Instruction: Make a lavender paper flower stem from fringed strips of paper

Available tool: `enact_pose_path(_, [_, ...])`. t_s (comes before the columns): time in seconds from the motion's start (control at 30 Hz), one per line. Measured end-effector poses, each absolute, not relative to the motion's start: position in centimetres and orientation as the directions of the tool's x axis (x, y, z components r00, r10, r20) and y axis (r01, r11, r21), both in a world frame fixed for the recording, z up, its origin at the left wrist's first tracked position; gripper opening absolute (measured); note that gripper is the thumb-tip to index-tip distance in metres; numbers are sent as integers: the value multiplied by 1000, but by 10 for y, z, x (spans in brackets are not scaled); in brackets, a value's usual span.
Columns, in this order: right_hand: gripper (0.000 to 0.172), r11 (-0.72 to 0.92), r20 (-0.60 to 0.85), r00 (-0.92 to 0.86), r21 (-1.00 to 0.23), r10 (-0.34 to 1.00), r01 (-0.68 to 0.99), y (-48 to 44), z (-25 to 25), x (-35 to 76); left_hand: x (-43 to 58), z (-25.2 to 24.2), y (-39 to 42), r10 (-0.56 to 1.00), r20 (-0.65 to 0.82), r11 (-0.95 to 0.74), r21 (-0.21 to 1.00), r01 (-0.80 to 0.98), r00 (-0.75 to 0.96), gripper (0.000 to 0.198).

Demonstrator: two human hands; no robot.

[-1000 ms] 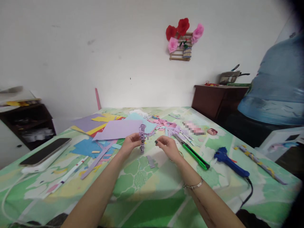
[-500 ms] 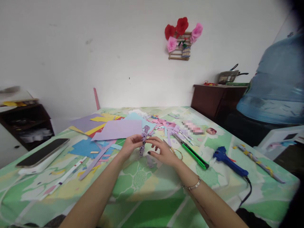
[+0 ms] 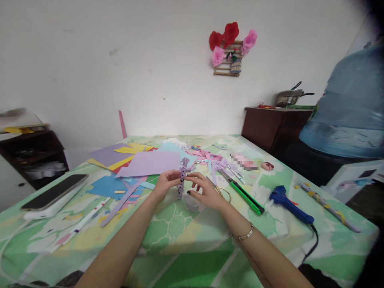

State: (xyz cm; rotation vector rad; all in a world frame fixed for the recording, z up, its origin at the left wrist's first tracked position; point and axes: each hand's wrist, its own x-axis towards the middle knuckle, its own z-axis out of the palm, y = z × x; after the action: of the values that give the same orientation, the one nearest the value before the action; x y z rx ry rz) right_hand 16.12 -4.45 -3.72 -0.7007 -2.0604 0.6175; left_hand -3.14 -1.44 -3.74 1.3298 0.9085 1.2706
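Observation:
My left hand [image 3: 164, 185] pinches a slim lilac paper roll [image 3: 180, 193] between thumb and fingers. The roll stands nearly upright, with dark spots along it and a ragged, frilled top. My right hand [image 3: 207, 192] reaches in from the other side. Its fingertips touch or nearly touch the roll, while the thumb stays apart below. Under the right hand lies a small pale lilac paper scrap [image 3: 190, 204]. Gold-handled scissors [image 3: 225, 195] lie just beyond the right hand, partly hidden by it.
A green utility knife [image 3: 247, 197], a blue glue gun [image 3: 289, 205] with its cord and a wrapped lilac stick [image 3: 327, 204] lie to the right. Lilac paper [image 3: 150, 163] and coloured scraps cover the left and back. A phone [image 3: 55, 192] rests at far left.
Both hands keep almost the same pose around the paper roll. The whole view has shifted very slightly; nothing has been let go or picked up.

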Motion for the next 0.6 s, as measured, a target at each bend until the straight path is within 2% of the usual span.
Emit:
enact_pose_path(0.1, [34, 694, 562, -434, -675, 704, 250, -41, -40, 161, -31, -37, -13, 974, 194, -178, 975, -135, 117, 37])
enact_pose_path(0.2, [11, 668, 575, -351, -692, 739, 275, -35, -44, 163, -31, -37, -12, 981, 182, -170, 975, -144, 75, 40])
enact_pose_path(0.33, [15, 651, 598, -259, -704, 759, 283, -36, -42, 163, -31, -38, -9, 985, 171, -170, 975, -142, -2, 39])
enact_pose_path(0.43, [17, 687, 670, -157, -696, 726, 208, -61, -25, 160, -33, -40, -7, 986, 160, -164, 978, -128, -43, 38])
enact_pose_path(0.6, [20, 759, 744, -161, -648, 648, 62, -151, 15, 173, -33, -39, -9, 987, 158, -154, 980, -128, 27, 29])
